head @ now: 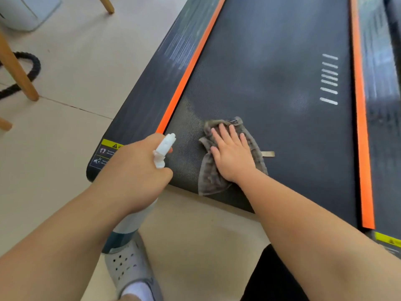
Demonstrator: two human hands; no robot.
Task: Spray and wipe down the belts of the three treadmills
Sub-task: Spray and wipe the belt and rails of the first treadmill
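Two bare forearms reach in from the bottom edge, nearest the lens. The left hand (138, 170), centre-left, is curled round the neck of a spray bottle (130, 222). The right hand (232, 155), in the centre, lies flat with its fingers slightly spread, pressing on a cloth (210, 179).

- Treadmill belt (271, 72): dark, fills the centre and upper right. Its near end is at mid frame, and there is a hazy patch at the middle.
- Tiled floor (76, 61): beige, across the left and bottom.
- Left side rail (152, 83): dark, with a yellow warning label (106, 153) at its near corner.
- Orange strips: one along each belt edge, left (191, 68) and right (361, 127).
- Cloth: grey-brown and crumpled, lying on the belt near its near-left corner. A tag (268, 153) sticks out to the right.
- Spray bottle: white nozzle head (166, 146) above the left hand, pointing toward the belt's left edge. The body is pale above and dark teal below. Whether that is liquid or a label cannot be told.
- Grey perforated clog (128, 268) with a white sock, bottom centre-left.
- Black trouser leg (273, 279), bottom centre-right.
- Wooden furniture leg (17, 68) and black braided rope (32, 64), left edge.
- White container (23, 9), upper left corner, contents not visible.
- White slanted stripes (329, 79) printed on the belt, right of centre.
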